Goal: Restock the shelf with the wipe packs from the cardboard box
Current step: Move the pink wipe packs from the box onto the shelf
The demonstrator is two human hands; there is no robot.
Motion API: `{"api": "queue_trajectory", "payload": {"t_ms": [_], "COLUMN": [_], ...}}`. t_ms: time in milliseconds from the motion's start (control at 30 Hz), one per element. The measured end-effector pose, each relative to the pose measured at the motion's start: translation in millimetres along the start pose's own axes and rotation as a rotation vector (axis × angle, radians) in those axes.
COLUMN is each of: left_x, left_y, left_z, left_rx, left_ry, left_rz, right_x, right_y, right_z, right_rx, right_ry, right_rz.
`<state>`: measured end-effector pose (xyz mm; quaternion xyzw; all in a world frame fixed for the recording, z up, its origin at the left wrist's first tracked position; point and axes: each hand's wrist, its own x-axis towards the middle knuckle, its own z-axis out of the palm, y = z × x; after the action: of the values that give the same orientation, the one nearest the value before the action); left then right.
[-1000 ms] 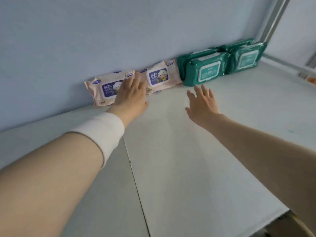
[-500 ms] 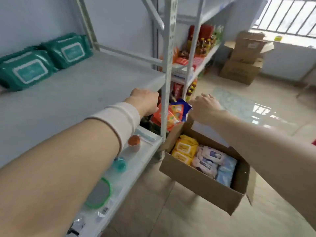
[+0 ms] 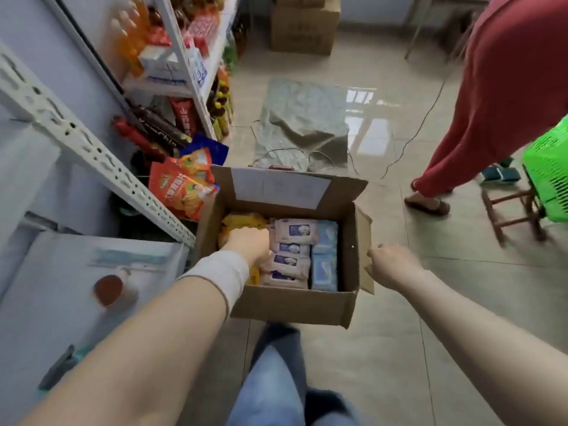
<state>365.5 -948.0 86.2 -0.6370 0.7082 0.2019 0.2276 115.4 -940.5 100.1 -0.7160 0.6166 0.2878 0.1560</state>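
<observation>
The open cardboard box (image 3: 292,305) sits on the floor in front of me, beside the white metal shelf (image 3: 92,149). Inside it stand pink wipe packs (image 3: 292,232) in the middle, blue packs (image 3: 324,265) on the right and yellow packs (image 3: 242,221) on the left. My left hand (image 3: 249,244), with a white wristband, reaches down into the box between the yellow and pink packs; its fingertips are hidden. My right hand (image 3: 390,262) hovers with curled fingers just outside the box's right flap, with nothing visible in it.
Orange snack bags (image 3: 181,186) stick out of the shelf next to the box. A person in red (image 3: 507,87) stands at the right by a green basket (image 3: 550,176) and a wooden stool (image 3: 513,216). More cardboard boxes (image 3: 302,29) and a floor cable lie beyond.
My view swung from the shelf top, with pink and green packs, down to the box on the floor. Both hands left the shelf; the left one dropped into the box.
</observation>
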Motion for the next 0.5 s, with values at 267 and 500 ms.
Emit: {"api": "queue_trajectory", "payload": {"t_ms": [267,500], "left_x": [167,322], "left_y": [8,16], "left_z": [111,206], "left_rx": [-0.461,-0.772], "left_ry": [-0.216,-0.029], "left_rz": [-0.129,-0.305], "right_x": [131,264], "right_y": [-59,-109], "right_z": [120,235], "right_rx": [0.315,0.834], "right_ry": [-0.242,-0.368], "right_rz": [-0.027,0.19]}}
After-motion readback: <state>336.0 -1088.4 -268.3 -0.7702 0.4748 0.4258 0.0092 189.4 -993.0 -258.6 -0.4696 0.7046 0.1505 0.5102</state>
